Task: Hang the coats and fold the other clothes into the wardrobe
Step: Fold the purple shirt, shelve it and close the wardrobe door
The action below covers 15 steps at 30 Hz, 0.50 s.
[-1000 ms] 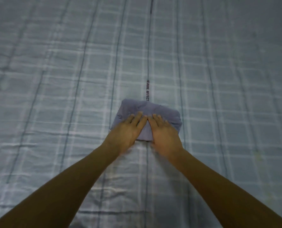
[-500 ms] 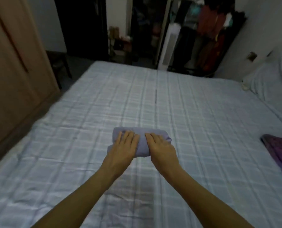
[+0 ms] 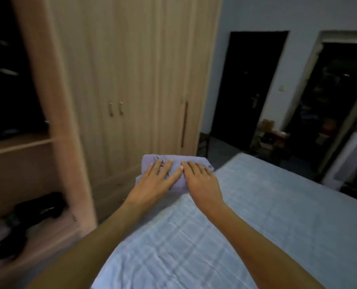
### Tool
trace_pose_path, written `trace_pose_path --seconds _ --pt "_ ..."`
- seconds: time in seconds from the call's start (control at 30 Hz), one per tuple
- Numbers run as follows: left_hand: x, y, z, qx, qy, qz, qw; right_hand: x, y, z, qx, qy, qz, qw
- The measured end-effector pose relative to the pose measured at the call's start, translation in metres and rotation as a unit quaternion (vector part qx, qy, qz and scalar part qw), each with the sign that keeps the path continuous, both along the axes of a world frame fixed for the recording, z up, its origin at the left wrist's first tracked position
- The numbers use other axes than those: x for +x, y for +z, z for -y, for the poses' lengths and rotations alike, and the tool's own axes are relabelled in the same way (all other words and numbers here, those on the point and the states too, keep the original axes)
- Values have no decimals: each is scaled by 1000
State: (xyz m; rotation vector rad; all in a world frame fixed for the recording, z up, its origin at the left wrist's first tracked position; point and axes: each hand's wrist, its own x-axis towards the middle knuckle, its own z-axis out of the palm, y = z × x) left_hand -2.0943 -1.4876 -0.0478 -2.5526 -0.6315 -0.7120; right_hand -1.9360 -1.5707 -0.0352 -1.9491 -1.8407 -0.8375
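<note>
Bedroom: checked bed, wooden wardrobe (one bay open).
Folded lilac garment is gripped from above by left hand and right hand, fingers spread.

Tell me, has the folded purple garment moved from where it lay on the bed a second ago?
Yes. The folded purple garment has left the middle of the bed; both hands carry it past the bed's edge toward the wardrobe.
</note>
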Motion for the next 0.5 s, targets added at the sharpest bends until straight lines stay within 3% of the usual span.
trace_pose_path --seconds 0.2,0.37,0.5 --pt "-128 54 -9 68 189 0 980 -106 39 -85 79 204 9 976" --pt "-227 86 5 64 299 -6 952 -210 62 -120 87 354 -53 930" --pt "-307 100 17 46 378 -13 925 -294 75 -138 89 422 -34 902"
